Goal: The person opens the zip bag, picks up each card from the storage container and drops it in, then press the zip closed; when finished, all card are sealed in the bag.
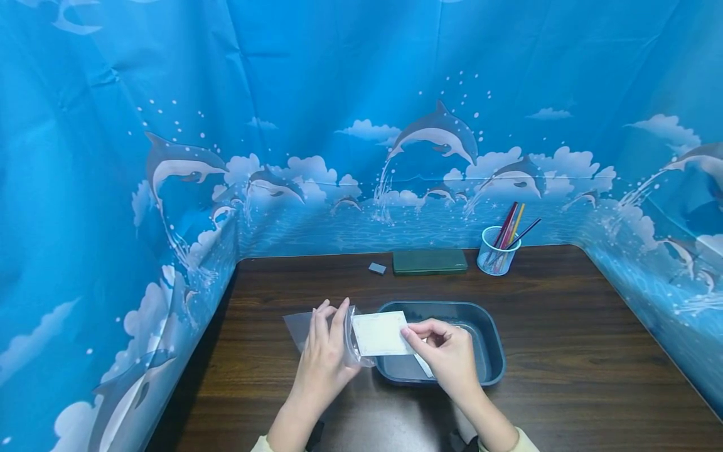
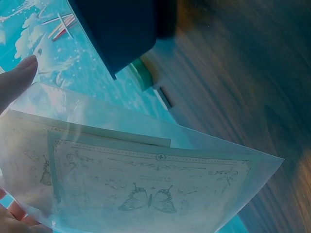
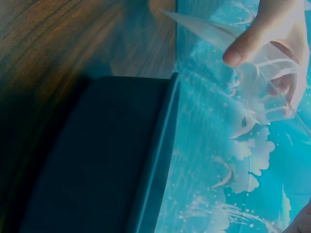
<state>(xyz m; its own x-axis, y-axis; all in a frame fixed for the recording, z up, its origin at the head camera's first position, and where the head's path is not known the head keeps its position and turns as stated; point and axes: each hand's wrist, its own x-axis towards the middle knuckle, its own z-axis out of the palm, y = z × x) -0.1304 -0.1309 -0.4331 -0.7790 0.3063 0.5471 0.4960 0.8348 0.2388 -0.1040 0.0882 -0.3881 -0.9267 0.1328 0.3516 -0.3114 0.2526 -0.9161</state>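
My left hand (image 1: 323, 355) holds a clear plastic bag (image 1: 297, 326) by its mouth, thumb on one side and fingers on the other. Inside the bag (image 2: 262, 167), in the left wrist view, are pale cards printed with butterflies and ornate borders. Between thumb and fingers my right hand (image 1: 450, 356) pinches the right edge of a cream card (image 1: 383, 334) with a faint patterned border. The card's left end meets the bag's mouth; whether it is inside is unclear. Under the right hand, a dark blue tray (image 1: 492, 342) holds something white (image 1: 423, 366), mostly hidden.
Toward the back of the brown wooden table (image 1: 565, 326) lie a small grey-blue block (image 1: 377, 269) and a dark green case (image 1: 430, 262). A light blue mesh cup (image 1: 492, 258) with several pencils stands to their right. A dolphin-print curtain (image 1: 316, 94) surrounds the table.
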